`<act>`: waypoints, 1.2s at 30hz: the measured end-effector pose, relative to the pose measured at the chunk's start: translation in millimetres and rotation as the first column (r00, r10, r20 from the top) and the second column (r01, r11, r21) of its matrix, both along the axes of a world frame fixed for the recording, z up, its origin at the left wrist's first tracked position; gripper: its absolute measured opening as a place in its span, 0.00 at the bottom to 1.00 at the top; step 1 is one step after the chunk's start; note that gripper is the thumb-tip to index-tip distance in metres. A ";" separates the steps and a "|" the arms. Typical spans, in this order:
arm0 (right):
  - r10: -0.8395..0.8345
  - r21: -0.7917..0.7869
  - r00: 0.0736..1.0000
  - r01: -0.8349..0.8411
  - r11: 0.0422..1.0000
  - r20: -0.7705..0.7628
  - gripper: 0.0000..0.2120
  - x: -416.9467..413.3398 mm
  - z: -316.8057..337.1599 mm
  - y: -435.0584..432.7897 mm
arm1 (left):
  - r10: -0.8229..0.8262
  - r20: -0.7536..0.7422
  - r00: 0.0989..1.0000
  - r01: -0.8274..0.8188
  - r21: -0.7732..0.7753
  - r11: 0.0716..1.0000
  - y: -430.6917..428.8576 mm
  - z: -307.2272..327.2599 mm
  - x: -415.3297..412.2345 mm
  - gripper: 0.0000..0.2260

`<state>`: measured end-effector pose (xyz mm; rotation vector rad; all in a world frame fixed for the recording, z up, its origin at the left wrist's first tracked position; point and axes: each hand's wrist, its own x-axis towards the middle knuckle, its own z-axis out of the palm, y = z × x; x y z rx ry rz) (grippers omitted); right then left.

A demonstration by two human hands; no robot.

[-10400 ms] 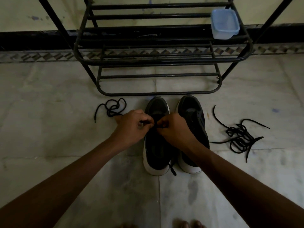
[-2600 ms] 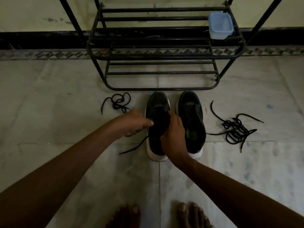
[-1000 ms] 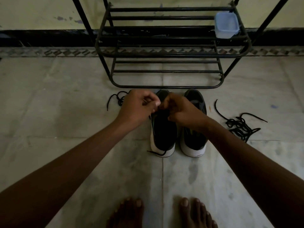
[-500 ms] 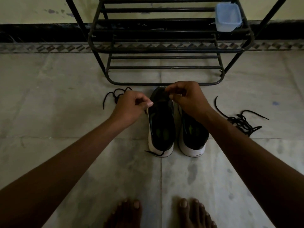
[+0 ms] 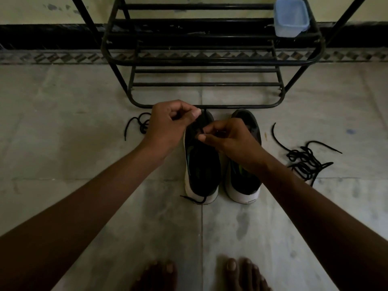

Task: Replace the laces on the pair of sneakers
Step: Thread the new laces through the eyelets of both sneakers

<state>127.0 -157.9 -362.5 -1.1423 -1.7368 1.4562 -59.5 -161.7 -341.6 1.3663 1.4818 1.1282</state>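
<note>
Pinching a black lace [image 5: 203, 122] above the left sneaker [image 5: 202, 164] with curled fingers of left hand [image 5: 168, 124] and right hand [image 5: 231, 139]; lace heap [image 5: 304, 160] at 3 o'clock.

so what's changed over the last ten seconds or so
Both hands moved from the middle of the left sneaker toward its toe; the left hand now pinches the lace at the toe, the right hand just below. The lace tail, earlier stretched out leftward, lies at the heel. The right sneaker, small lace bundle, bigger lace pile, rack and container stayed put.
</note>
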 end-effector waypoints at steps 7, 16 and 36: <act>-0.287 0.066 0.946 0.280 0.958 0.152 0.05 11.1 -7.8 6.1 | -0.075 -0.162 0.984 0.065 -0.071 0.995 1.0 -20.9 -6.7 0.03; -0.323 -0.094 0.924 0.347 0.933 0.204 0.03 9.7 -18.7 -3.4 | -0.267 -0.443 0.856 0.245 -0.108 0.963 -21.7 -57.2 8.9 0.10; -0.169 -0.001 0.882 0.188 0.982 0.441 0.06 0.9 -11.5 1.0 | -0.118 -0.156 0.981 0.086 -0.202 0.976 -23.7 -73.7 18.0 0.04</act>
